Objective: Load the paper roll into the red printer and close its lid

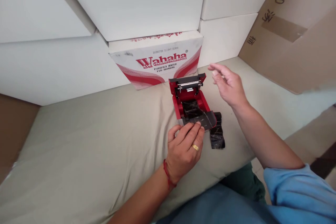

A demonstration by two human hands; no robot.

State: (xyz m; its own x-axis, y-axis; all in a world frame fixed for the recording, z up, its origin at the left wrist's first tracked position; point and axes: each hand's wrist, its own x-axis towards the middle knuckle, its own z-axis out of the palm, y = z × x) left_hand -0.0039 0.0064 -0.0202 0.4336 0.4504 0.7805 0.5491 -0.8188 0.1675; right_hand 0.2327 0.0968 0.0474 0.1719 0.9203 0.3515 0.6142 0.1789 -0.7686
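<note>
A small red and black label printer (175,106) sits on the cloth-covered surface with its lid (187,82) raised, showing a roller and metal bar underneath. Crinkled black film (191,108) lies inside its red body and reaches toward the dark front panel. My left hand (186,143), wearing a ring and a red cord bracelet, has its fingers closed over that front panel, and their undersides are hidden. To the right of the raised lid, my right hand (229,84) hovers apart from the printer, its fingers partly bent and nothing visible in them. A black strip (217,131) lies beside the printer's right front corner.
A Wahaha water carton (157,64) stands just behind the printer, against stacked white boxes (147,3). A large brown cardboard box (296,42) borders the right side. Wrinkled greenish-grey cloth (86,147) covers the surface, whose front edge meets my body.
</note>
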